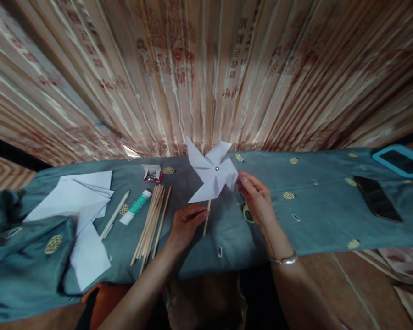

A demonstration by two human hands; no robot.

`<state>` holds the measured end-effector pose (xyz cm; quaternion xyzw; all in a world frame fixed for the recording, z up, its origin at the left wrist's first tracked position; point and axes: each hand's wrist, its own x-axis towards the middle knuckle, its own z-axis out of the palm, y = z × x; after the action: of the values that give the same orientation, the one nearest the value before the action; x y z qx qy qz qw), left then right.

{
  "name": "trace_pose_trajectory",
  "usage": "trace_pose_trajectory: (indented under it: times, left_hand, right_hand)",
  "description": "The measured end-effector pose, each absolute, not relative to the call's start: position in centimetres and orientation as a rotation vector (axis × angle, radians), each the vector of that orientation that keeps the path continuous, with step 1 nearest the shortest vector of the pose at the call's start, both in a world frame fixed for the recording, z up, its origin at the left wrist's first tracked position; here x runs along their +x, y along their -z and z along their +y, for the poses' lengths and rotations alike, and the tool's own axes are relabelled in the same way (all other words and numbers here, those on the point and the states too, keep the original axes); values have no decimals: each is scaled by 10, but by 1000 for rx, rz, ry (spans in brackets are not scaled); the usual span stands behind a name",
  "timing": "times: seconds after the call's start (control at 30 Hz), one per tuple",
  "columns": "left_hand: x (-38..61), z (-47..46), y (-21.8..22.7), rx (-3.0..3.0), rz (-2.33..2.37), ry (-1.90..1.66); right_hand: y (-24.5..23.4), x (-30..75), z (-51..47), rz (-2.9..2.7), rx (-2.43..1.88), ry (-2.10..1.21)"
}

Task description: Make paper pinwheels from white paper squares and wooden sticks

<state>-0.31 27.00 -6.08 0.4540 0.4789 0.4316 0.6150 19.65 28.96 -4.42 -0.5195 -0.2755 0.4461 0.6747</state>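
A white paper pinwheel (211,176) stands above the cloth, its folded blades fixed by a round silver pin at the centre. My left hand (189,222) is closed on its thin wooden stick, just below the lowest blade. At the right-hand blade, the fingertips of my right hand (255,195) pinch the paper edge. Under that hand a yellow-green handle loop (248,214), looking like part of a pair of scissors, shows partly; the rest is hidden. Left of my left hand lies a bundle of wooden sticks (150,224), with a single stick (162,222) beside it.
A small open box of metal pins (153,175), a glue stick (136,207), a white pen (115,214) and white paper sheets (91,247) lie leftward. Rightward are a dark phone (377,198) and a blue-framed tablet (401,160). A patterned curtain (206,68) hangs behind the cloth-covered surface (316,224).
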Motion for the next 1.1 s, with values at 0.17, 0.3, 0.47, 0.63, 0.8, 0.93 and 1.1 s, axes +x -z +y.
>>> trace_pose_trajectory:
  times: [0.17, 0.3, 0.47, 0.63, 0.8, 0.93, 1.1]
  left_hand:
    - [-5, 270, 58, 1018, 1110, -1013]
    - [-6, 271, 55, 1038, 1111, -1013]
    - [-7, 271, 55, 1042, 1125, -1029]
    - [-6, 272, 57, 1029, 1101, -1054]
    - [-6, 272, 60, 1042, 1108, -1072]
    - [-6, 273, 61, 1055, 1113, -1082]
    - [-6, 272, 59, 1056, 1116, -1066]
  right_hand:
    - [44, 191, 287, -639, -1163, -1072]
    - [43, 189, 282, -656, -1150, -1100]
    - [43, 186, 279, -699, -1203, -1127]
    - [39, 179, 275, -781, -1194, -1185]
    - [37, 172, 270, -839, -1163, -1251]
    - [38, 169, 268, -883, -1136, -1297]
    - [38, 164, 266, -925, -1128, -1319]
